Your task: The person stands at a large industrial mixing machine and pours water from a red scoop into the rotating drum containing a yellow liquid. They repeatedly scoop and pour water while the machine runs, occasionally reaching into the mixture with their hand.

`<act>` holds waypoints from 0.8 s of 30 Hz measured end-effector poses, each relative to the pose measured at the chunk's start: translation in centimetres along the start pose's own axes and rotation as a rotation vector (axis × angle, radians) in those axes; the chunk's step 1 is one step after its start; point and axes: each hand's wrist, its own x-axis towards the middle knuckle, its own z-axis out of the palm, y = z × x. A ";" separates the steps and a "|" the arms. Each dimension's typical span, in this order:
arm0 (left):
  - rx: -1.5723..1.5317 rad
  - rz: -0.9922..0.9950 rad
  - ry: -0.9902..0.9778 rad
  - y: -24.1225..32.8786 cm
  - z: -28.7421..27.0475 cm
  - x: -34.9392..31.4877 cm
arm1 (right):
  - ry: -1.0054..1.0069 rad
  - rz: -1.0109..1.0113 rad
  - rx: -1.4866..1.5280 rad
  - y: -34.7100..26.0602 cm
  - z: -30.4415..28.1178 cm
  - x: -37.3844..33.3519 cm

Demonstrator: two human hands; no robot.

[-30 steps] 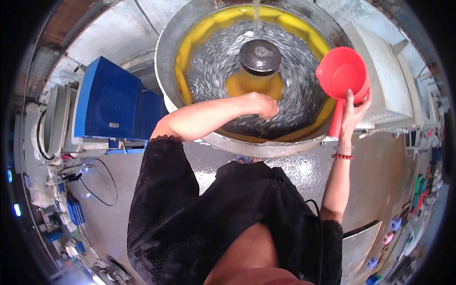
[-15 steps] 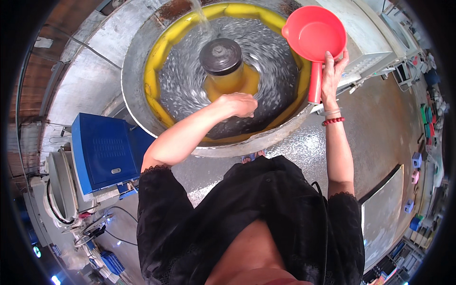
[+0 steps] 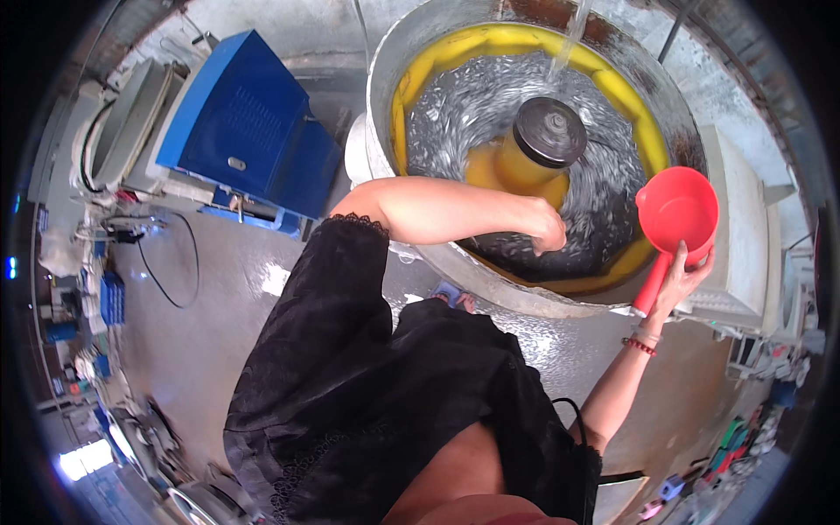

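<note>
My right hand (image 3: 682, 282) grips a red plastic dipper (image 3: 678, 214) near the base of its handle. The dipper's bowl faces up, level with the right rim of a big round tub (image 3: 490, 278). A yellow lining (image 3: 632, 103) runs round the inside of this tub. In it, dark water with many small shiny pieces (image 3: 455, 114) swirls, blurred by motion, around a yellow centre post with a dark round cap (image 3: 549, 131). Above the near part of the water is my left hand (image 3: 547, 227), its fingers curled closed; anything in them is hidden.
A stream of water (image 3: 570, 39) falls into the tub's far side. At left stands a blue metal cabinet (image 3: 236, 122). A pale machine housing (image 3: 735, 236) adjoins the tub on the right. The floor (image 3: 210, 341) looks wet, and a black cable (image 3: 194, 271) loops across it.
The view has turned left, so the tub and cabinet appear farther right. My left hand remains curled over the water. My right hand keeps its grip on the dipper beside the rim.
</note>
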 end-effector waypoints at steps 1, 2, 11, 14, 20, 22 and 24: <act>-0.012 -0.011 0.003 0.0 -0.1 0.1 | -0.021 0.004 0.055 0.2 0.4 0.2; 0.000 -0.017 0.019 0.0 -0.2 0.2 | -0.043 0.007 0.101 0.6 0.6 0.3; 0.024 -0.031 0.035 -0.2 -1.2 -0.6 | -0.059 0.020 0.087 -0.8 0.6 -0.1; 0.010 -0.038 0.077 0.0 -1.5 -1.5 | 0.049 0.155 0.225 -0.7 0.0 -0.2; 0.043 -0.153 0.190 -1.4 -1.7 -1.5 | 0.147 0.136 0.440 -0.7 -0.1 -0.6; 0.176 -0.324 0.219 -2.8 -1.9 -1.9 | 0.187 0.130 0.415 -0.4 0.2 -0.4; 0.275 -0.541 0.168 -4.6 -2.1 -2.7 | 0.175 0.122 0.396 0.2 0.5 0.1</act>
